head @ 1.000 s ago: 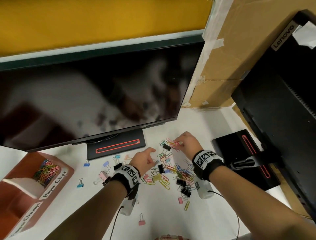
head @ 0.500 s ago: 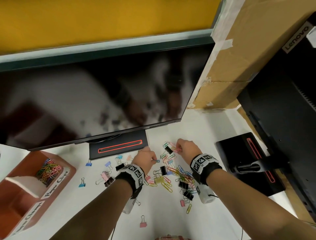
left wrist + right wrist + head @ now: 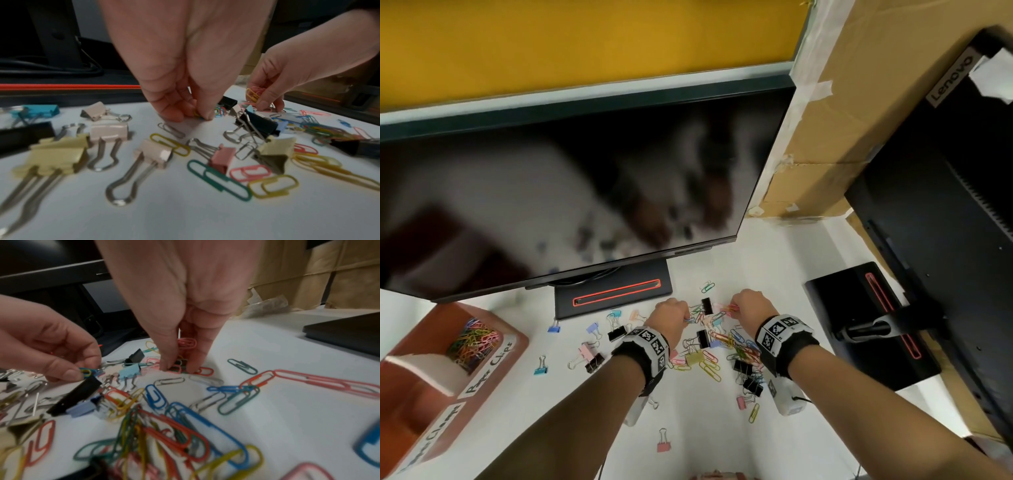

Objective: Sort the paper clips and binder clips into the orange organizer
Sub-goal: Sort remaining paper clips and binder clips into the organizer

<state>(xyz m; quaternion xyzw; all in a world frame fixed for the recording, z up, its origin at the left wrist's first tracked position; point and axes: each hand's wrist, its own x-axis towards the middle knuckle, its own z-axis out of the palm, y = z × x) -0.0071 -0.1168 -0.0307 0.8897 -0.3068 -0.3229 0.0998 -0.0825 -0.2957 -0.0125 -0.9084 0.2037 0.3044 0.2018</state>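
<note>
L hand (image 3: 667,317) now closed in pinch on few small paper clips (image 3: 87,371), blue/yellow, at pile's near-left edge; 1 s ago it was flat, reaching, fingers loose. R hand (image 3: 751,306) same spot as before, thumb + fingers narrow, pinching pink/red clips (image 3: 186,344) against white desk (image 3: 709,438), more bunched in palm. Both hands loaded w/ paper clips → gathering ongoing, no drop-off yet. Orange organizer (image 3: 517,346) far left, well apart; "Paper Clips" bin part full. Binder clips (image 3: 151,153) scattered, untouched.
</note>
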